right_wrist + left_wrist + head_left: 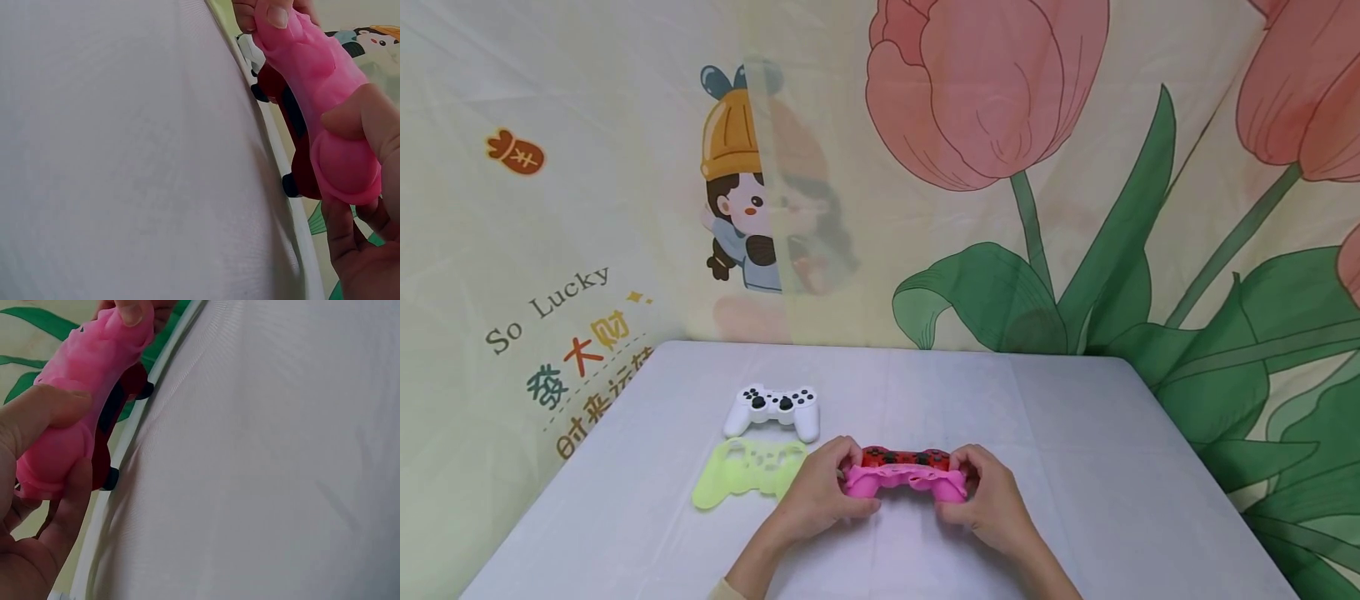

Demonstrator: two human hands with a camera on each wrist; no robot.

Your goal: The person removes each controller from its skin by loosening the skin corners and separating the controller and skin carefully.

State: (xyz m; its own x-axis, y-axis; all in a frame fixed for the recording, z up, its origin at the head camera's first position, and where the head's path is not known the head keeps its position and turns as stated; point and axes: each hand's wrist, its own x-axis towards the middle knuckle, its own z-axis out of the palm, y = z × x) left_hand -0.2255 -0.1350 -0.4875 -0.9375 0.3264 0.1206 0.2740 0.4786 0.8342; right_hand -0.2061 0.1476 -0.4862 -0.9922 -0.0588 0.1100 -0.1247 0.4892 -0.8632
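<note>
A red game controller (907, 457) is partly covered by a pink silicone sleeve (904, 477), wrinkled along its middle. My left hand (826, 487) grips the left end, thumb on the pink grip and fingers curled behind. The other end is held the same way by my right hand (992, 500). In the left wrist view the thumb presses the sleeve (69, 425), while the red body (119, 412) and dark sticks show beyond its edge. The right wrist view has the red body (294, 137) bare along one side, with pink rubber (325, 81) over the grips.
Left of the hands, a white game controller (775, 410) lies on the white-covered table (1112, 500). A pale green silicone sleeve (752, 468) lies in front of it, partly hidden by the left hand. Behind the table hangs a printed cloth (820, 317) with tulips.
</note>
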